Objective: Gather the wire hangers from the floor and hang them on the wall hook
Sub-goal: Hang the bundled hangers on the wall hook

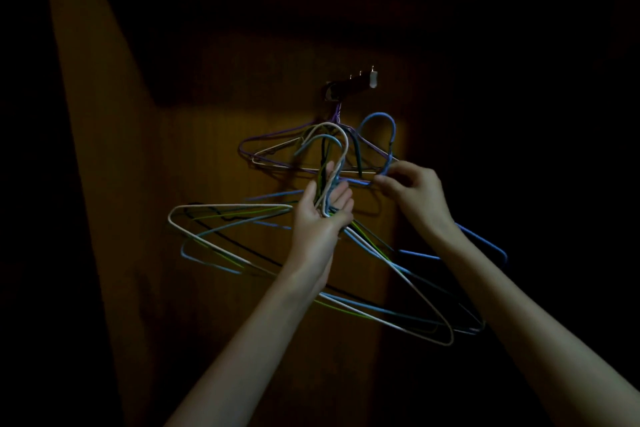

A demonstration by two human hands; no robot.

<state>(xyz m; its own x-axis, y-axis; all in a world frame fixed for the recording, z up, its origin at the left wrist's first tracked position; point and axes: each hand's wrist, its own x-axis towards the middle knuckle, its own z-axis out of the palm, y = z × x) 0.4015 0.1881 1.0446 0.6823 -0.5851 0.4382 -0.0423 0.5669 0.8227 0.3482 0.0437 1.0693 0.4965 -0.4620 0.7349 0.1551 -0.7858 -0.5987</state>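
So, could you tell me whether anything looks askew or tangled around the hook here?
Yes. The bundle of hangers in the left hand fans out at crossing angles instead of stacking flat. The right hand pinches a blue hanger apart from them. A purple hanger already hangs from the wall hook.

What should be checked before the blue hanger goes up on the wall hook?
1. Right hand pinches the blue wire hanger at its neck: ok.
2. Left hand holds the mixed bundle of white, green, black and pale blue wire hangers by the necks: ok.
3. Blue hanger's hook free of the bundle: cannot tell, its lower wires cross behind the bundle.
4. Dark wall hook rack with small metal pegs in view above the hands: ok.
5. Free peg: likely ok; the purple wire hanger and a pale one hang from the left end, pegs to the right look bare.
6. Lighting: not ok, the scene is very dim.
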